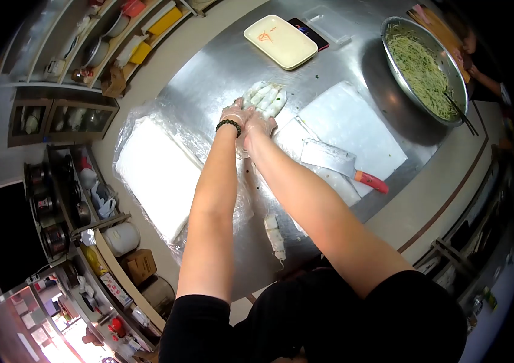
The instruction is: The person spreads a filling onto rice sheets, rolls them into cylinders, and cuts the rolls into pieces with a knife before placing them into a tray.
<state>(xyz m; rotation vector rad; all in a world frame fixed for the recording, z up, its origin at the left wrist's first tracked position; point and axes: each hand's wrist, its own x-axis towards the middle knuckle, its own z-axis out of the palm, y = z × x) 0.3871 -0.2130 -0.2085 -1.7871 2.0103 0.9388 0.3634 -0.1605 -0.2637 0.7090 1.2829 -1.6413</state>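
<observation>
Beaded bracelet at its wrist, my left hand [237, 113] in a clear plastic glove is at the near left edge of a pile of white rolls [267, 98]. My right hand [259, 126], also gloved, is close beside it at the near edge of the pile. The fingers of both look curled inward; what they hold is hidden. White sheets [353, 124] lie to the right, with a cleaver [332, 158] across them, its red handle toward me. Left of my arms, a thick stack of white sheets [155, 172] rests in clear plastic wrap. Short white pieces [274, 237] lie in a row nearer me.
A cream tray [281, 43] with orange scraps stands at the back, partly over a dark flat object [309, 31]. On the right is a large metal bowl [388, 51] of green-flecked noodles with chopsticks [461, 114]. Another person's hand [470, 42] shows beyond it. Shelves [87, 42] line the left.
</observation>
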